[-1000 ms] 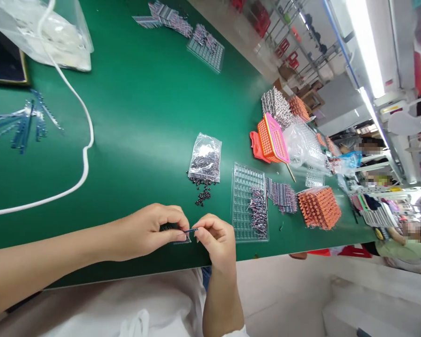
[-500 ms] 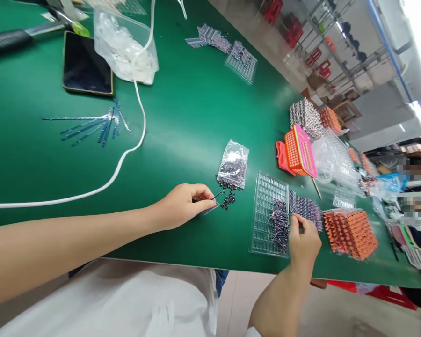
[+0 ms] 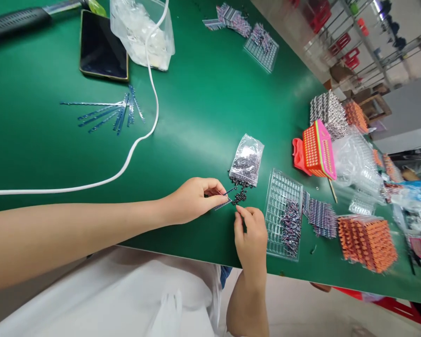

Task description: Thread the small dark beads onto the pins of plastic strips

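Observation:
Pinched between the fingers of my left hand (image 3: 200,200) are a thin dark stick and a small patterned strip (image 3: 222,204). Just right of its fingertips lies a loose pile of small dark beads (image 3: 239,196), beneath the mouth of a clear plastic bag (image 3: 247,160) with more beads. My right hand (image 3: 251,232) is just below the pile, thumb and forefinger close together; anything between them is too small to make out. A clear compartment tray (image 3: 275,210) lies to its right, with a heap of thin dark pieces (image 3: 291,227) in it.
Patterned strips (image 3: 321,216) and an orange stack (image 3: 366,241) lie right of the tray, a basket (image 3: 314,149) behind. A white cable (image 3: 133,150) curves across the green table (image 3: 189,117) at left, near blue strips (image 3: 108,112), a phone (image 3: 104,46) and a hammer (image 3: 17,23).
My right hand has moved left from the tray's right edge to the bead pile. My left hand keeps its hold beside the beads. The camera view has shifted.

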`<act>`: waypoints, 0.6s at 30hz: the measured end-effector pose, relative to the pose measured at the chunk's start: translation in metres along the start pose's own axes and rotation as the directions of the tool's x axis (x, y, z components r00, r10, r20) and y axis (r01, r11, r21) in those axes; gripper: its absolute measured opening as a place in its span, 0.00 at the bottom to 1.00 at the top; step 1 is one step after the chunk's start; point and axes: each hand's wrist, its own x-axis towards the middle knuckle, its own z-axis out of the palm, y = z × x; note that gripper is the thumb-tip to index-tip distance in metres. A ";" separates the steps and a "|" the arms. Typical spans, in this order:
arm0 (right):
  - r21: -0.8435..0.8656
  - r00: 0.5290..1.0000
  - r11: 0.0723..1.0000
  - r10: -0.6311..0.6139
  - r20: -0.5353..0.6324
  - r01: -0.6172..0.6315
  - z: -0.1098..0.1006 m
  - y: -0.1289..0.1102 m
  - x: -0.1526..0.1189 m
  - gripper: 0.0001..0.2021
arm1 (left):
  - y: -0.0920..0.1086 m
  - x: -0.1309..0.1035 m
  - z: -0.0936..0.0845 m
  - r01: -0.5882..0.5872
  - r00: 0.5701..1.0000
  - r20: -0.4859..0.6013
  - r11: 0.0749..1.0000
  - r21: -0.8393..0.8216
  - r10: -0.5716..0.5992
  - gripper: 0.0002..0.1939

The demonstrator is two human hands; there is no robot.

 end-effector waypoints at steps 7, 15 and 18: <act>-0.078 0.999 0.996 -0.033 -0.003 0.033 0.009 -0.001 0.008 0.14 | 0.000 0.001 0.001 -0.019 1.000 0.001 0.999 -0.037 0.019 0.12; -0.059 0.999 0.997 -0.040 0.026 0.042 0.008 -0.007 0.001 0.14 | 0.002 0.001 0.000 -0.008 1.000 0.011 1.000 -0.008 0.008 0.11; 0.060 0.999 0.998 -0.010 0.036 0.008 0.010 -0.011 -0.003 0.15 | 0.003 0.001 0.000 -0.007 1.000 0.009 1.000 -0.016 0.007 0.10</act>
